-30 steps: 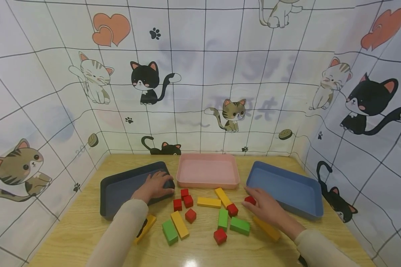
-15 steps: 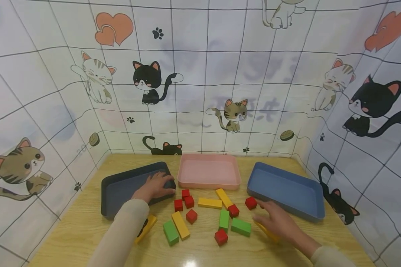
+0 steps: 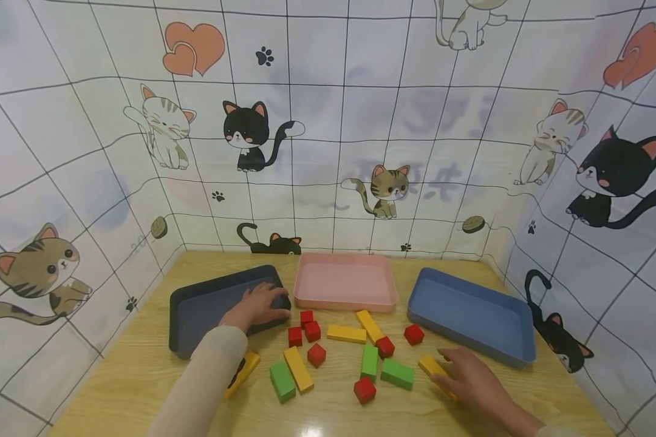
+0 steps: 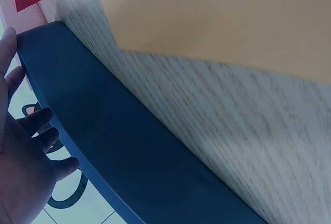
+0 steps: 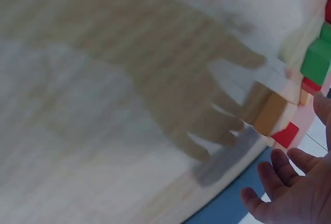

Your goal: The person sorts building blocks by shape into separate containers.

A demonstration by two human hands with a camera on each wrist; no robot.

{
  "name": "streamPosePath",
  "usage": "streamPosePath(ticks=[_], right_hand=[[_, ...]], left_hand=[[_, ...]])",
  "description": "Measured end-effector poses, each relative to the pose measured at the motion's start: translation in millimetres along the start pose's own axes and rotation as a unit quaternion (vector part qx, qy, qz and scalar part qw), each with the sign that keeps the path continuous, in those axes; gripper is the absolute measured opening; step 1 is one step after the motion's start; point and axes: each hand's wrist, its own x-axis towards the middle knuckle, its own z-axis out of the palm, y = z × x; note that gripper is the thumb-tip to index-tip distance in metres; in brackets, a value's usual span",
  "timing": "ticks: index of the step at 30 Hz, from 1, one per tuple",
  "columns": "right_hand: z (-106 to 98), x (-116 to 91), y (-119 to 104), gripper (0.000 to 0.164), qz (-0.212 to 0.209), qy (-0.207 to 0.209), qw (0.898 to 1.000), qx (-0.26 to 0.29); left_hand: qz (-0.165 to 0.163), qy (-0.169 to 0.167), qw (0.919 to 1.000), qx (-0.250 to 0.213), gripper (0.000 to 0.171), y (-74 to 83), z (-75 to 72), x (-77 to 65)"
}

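Observation:
My left hand point(image 3: 257, 306) is over the right end of the dark navy tray point(image 3: 197, 315), fingers loosely spread near its rim; whether they touch it I cannot tell. In the left wrist view those fingers point(image 4: 39, 120) lie along the tray's edge. My right hand point(image 3: 475, 382) hovers by a yellow block point(image 3: 432, 367), which it partly covers. Thumb and fingers are parted around this block point(image 5: 269, 107) in the right wrist view, with no grip on it visible. Nearest to that hand otherwise are a red cube point(image 3: 413, 334) and a green block point(image 3: 397, 374).
A pink tray point(image 3: 345, 306) stands at the back middle, and a blue tray point(image 3: 470, 337) at the right. Between them and the front lie several red cubes point(image 3: 316, 355), yellow blocks point(image 3: 347, 334) and green blocks point(image 3: 282, 381). Cat-printed cloth point(image 3: 328, 121) walls the table point(image 3: 328, 419).
My right hand has drawn back from the red cube toward the front right, to the yellow block. That cube stays on the table. The left hand keeps its place at the navy tray.

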Motion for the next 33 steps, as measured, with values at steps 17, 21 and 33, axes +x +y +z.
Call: streamPosePath(ticks=[17, 21, 33], right_hand=[[11.4, -10.0, 3.6, 0.072, 0.065, -0.022, 0.996, -0.051], [13.3, -10.8, 4.8, 0.058, 0.038, -0.001, 0.997, -0.074], [10.4, -7.0, 7.7, 0.043, 0.033, 0.026, 0.997, -0.058]], left_hand=[[0.005, 0.001, 1.0, -0.008, 0.055, -3.4, 2.7, 1.1], [0.003, 0.001, 1.0, -0.007, 0.056, -2.7, 2.2, 0.9], [0.005, 0.0, 1.0, -0.006, 0.057, -1.6, 1.3, -0.5]])
